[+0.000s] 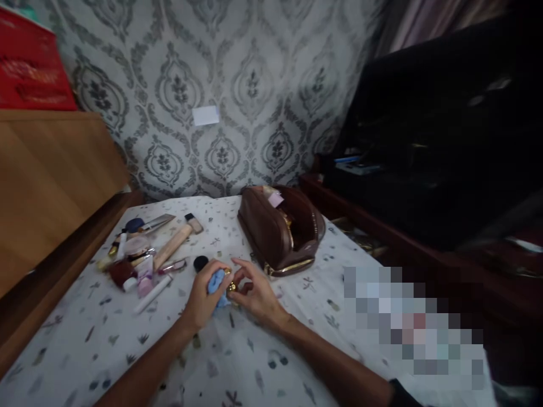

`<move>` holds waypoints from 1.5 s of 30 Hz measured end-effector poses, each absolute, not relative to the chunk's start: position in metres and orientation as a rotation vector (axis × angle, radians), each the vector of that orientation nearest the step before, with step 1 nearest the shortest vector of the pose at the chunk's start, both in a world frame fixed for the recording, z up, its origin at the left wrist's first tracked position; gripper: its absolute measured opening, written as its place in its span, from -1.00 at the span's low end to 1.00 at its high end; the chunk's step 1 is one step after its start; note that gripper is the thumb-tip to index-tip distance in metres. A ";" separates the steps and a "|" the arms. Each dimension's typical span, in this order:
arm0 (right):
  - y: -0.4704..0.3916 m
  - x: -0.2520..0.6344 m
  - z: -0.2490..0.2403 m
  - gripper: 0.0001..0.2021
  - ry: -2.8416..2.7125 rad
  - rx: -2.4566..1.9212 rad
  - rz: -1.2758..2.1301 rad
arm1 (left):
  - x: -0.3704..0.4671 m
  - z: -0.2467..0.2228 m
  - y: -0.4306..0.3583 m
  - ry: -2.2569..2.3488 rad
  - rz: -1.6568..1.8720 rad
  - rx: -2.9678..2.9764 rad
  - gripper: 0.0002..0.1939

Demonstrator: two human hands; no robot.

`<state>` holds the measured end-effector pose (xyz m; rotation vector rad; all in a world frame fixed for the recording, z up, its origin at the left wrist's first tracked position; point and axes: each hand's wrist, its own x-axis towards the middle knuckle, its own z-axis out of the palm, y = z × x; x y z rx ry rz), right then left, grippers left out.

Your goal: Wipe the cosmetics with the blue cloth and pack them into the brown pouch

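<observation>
My left hand (201,297) is closed around a crumpled light-blue cloth (220,301). A shiny gold piece shows between its thumb and fingers. My right hand (258,297) faces it, with thumb and fingertips pinching a small round gold object (232,286). Its exact kind is too small to make out. Both hands meet just above the patterned white tablecloth (237,356). Right behind my left fingers lies a round black item (201,263). An unzipped brown cosmetic bag (265,237) stands beyond my right hand, its gold zipper spread and some contents showing inside.
Assorted cosmetics lie at the left, including a beige tube (173,246), a small bottle (194,224) and a white stick (153,294). A wooden panel (55,186) borders the left side. Dark furniture (424,141) stands at right, near a pixelated patch on the tablecloth.
</observation>
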<state>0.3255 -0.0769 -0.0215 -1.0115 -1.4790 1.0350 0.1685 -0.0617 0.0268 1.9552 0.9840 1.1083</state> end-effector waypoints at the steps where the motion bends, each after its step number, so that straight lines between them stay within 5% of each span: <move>1: -0.077 0.325 -0.022 -0.33 -1.481 -1.021 1.027 | 0.169 0.026 -0.062 0.990 1.103 1.948 -0.82; 18: -0.081 0.330 -0.011 -0.32 -1.441 -0.934 1.219 | 0.156 0.035 -0.053 0.924 0.921 2.009 -0.72; 26: -0.082 0.330 -0.011 -0.10 -1.537 -0.981 1.145 | 0.165 0.029 -0.060 0.960 1.024 2.391 -0.81; 45: -0.084 0.328 -0.014 -0.21 -1.541 -0.846 1.267 | 0.166 0.021 -0.060 0.897 1.080 2.525 -0.66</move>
